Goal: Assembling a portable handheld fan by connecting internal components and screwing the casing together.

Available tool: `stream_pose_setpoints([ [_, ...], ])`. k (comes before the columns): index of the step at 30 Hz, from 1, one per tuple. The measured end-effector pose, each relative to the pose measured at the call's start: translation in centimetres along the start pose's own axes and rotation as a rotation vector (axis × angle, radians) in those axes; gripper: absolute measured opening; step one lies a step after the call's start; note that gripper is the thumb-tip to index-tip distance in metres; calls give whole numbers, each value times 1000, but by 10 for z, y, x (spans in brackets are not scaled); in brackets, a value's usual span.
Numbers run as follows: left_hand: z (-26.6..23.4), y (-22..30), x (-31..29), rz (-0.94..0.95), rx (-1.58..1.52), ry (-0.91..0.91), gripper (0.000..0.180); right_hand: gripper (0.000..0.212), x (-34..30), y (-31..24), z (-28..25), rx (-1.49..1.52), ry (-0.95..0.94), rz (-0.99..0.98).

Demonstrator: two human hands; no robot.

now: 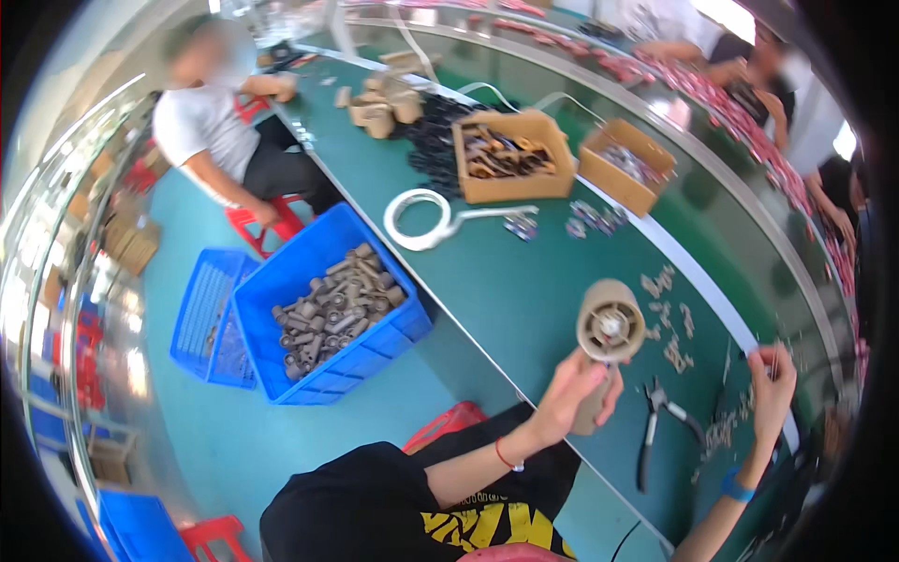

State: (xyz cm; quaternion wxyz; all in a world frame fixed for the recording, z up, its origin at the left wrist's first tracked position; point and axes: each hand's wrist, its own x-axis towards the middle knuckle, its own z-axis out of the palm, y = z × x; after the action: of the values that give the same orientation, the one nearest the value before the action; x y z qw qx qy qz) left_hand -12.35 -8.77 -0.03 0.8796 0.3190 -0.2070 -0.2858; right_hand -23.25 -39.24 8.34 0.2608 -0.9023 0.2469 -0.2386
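While the left hand [576, 393] grips 1 tan cylindrical part [607, 337] upright over the near edge of the green bench [524, 290], the right hand [773, 379] pinches something too small to tell, pliers [655, 421] lie untouched, and the blue crate [370, 361] holds many like parts, so much seems left.

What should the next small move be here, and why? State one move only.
Probably bring the right hand across to the open end of the tan cylindrical housing. The left hand holds that housing upright off the green table with its open face toward the camera, while the right hand pinches a thin small part, too small to identify, over the scattered small pieces.
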Motion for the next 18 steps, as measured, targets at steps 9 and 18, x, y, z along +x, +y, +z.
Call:
stream_pose_setpoints([
  [9, -9, 3, 6, 78, 21, 89, 45, 22, 17, 1, 1, -69, 87, 66],
  [18, -5, 1, 5, 31, -47, 75, 45, 21, -7, 17, 4, -183, -37, 188],
])
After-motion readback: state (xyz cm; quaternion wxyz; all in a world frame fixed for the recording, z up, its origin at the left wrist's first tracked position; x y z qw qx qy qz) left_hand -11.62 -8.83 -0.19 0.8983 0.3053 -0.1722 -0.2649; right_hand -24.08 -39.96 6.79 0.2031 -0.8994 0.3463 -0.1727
